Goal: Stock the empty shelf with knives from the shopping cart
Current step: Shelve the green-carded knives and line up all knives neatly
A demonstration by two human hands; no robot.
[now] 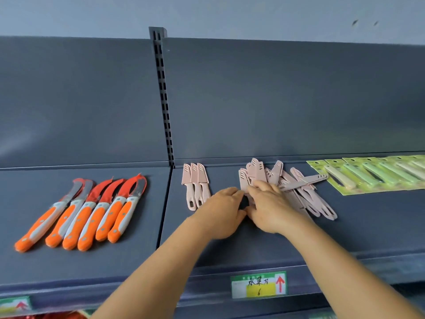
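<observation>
On the dark grey shelf (230, 240) a loose heap of pink sheathed knives (296, 187) lies in the middle right. Three pink knives (195, 185) lie side by side in a neat row to its left. My left hand (224, 214) and my right hand (268, 208) meet at the near left edge of the heap. My right hand's fingers curl over pink knives at the pile's front. My left hand's fingertips touch a pink knife beside them, and what lies between the two palms is hidden.
Several orange-handled curved knives (89, 217) lie in a row on the left shelf section. Green carded knives (368, 176) overlap at the far right. A slotted upright (163, 100) divides the back panels. A price label (258, 285) sits on the shelf's front edge.
</observation>
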